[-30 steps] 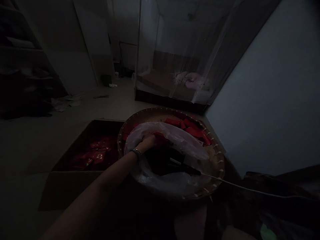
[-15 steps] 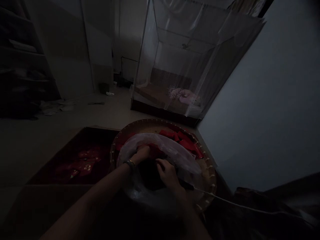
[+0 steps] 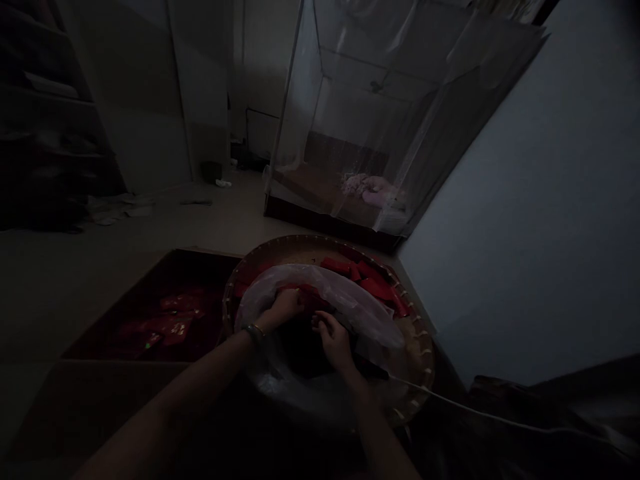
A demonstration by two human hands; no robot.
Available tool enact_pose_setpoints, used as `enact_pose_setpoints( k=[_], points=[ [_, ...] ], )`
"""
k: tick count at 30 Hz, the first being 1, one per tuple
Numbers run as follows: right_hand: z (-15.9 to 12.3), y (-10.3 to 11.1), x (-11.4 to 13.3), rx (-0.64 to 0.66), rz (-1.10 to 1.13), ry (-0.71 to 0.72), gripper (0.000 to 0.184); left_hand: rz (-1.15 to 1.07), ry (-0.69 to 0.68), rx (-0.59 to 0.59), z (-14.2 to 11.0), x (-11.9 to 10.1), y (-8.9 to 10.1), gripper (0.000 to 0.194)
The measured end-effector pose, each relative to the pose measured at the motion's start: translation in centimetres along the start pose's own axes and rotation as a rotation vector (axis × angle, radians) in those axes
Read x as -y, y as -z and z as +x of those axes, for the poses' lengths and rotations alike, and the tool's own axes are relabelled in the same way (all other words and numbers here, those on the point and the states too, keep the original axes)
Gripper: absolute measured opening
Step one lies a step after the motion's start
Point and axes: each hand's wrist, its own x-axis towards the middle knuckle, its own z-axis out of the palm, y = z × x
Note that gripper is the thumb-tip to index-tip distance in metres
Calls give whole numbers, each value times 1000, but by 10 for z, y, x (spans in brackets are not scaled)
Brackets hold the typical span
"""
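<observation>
My left hand (image 3: 287,307), with bracelets at the wrist, reaches into the mouth of a clear plastic bag (image 3: 345,293). Its fingers are curled closed beside a dark red packet (image 3: 313,300); what they hold is hidden by the gloom. To its right my right hand (image 3: 334,340) has bent fingers, thumb near the fingertips, over the bag's dark opening. Anything small between them is too dim to make out. The bag lies in a round woven bamboo tray (image 3: 427,343). Several red packets (image 3: 377,288) rest along the tray's far right side.
Left of the tray stands an open cardboard box (image 3: 125,370) with red, gold-printed packets (image 3: 175,327) inside. From a dark object by my right wrist, a white cord (image 3: 480,411) runs right. A netted bed (image 3: 345,193) stands beyond; a pale wall (image 3: 540,200) rises at right.
My left hand has shifted slightly right within the bag's mouth. My right hand's fingers have lifted and bent a little. The view has tilted slightly; tray and box stay put.
</observation>
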Motion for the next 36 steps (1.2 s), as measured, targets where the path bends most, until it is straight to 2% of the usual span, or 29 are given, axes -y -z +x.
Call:
enact_pose_setpoints(
  k=[3, 5, 8, 13, 16, 18, 23, 28, 33, 36],
  points=[
    [-1, -4, 10, 9, 64, 90, 29, 7, 43, 19, -15, -8, -4, 16],
    [-1, -4, 15, -1, -21, 135, 25, -11, 81, 19, -25, -13, -6, 18],
    [-4, -2, 19, -37, -158, 173, 24, -159, 106, 10, -35, -20, -3, 18],
    [-8, -5, 20, -34, -179, 198, 32, -200, 83, -157, -46, -29, 1, 10],
    [-6, -7, 16, -44, -72, 118, 35, -135, 46, -253, -55, -32, -6, 9],
    [-5, -7, 14, -25, 57, 31, 37, -102, -28, -267, -60, -33, -11, 10],
    [-4, 0, 24, 143, 422, -124, 29, 88, -204, -208, -69, -36, -15, 13],
    [-5, 4, 36, 98, 541, -144, 29, 278, -340, -158, -74, -37, -16, 14],
    [-3, -1, 22, 204, 832, -347, 31, 323, -510, -139, -86, -35, -26, 16],
    [-3, -5, 15, 215, 872, -465, 37, 319, -595, -144, -93, -37, -25, 16]
  ],
)
